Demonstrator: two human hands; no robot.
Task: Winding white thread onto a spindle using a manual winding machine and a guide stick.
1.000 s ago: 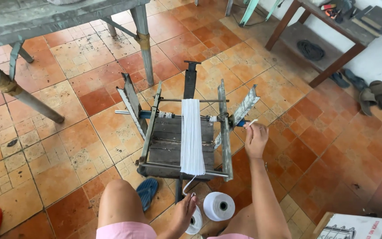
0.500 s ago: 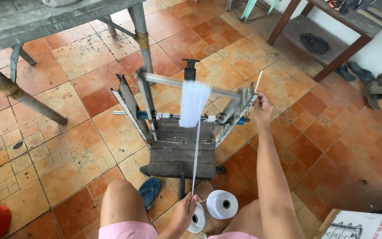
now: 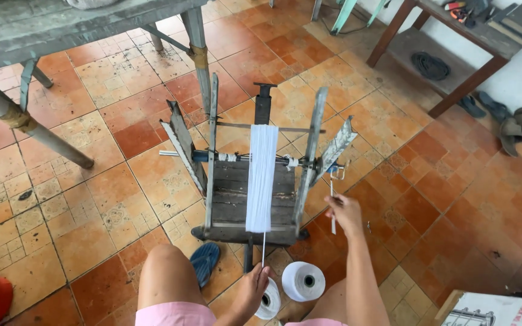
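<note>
A weathered wooden yarn-winding reel point(image 3: 261, 181) stands on the tiled floor in front of my knees. A wide band of white thread point(image 3: 261, 175) is wrapped around its slats. My right hand point(image 3: 344, 212) grips the thin crank handle point(image 3: 332, 202) at the reel's right end. My left hand point(image 3: 254, 286) pinches the single white strand point(image 3: 263, 249) that runs down from the band. Two white thread cones point(image 3: 303, 281) lie between my legs, one partly hidden under my left hand.
A blue sandal point(image 3: 203, 262) lies by my left knee. A grey table with metal legs point(image 3: 25, 124) stands at upper left. A wooden bench point(image 3: 454, 66) and sandals point(image 3: 521, 127) are at upper right. A cardboard box point(image 3: 496, 308) sits at lower right.
The reel has kept turning: its slats stand at a new angle. My right hand came down from the upper right to a lower position with the crank. My left hand stays on the strand.
</note>
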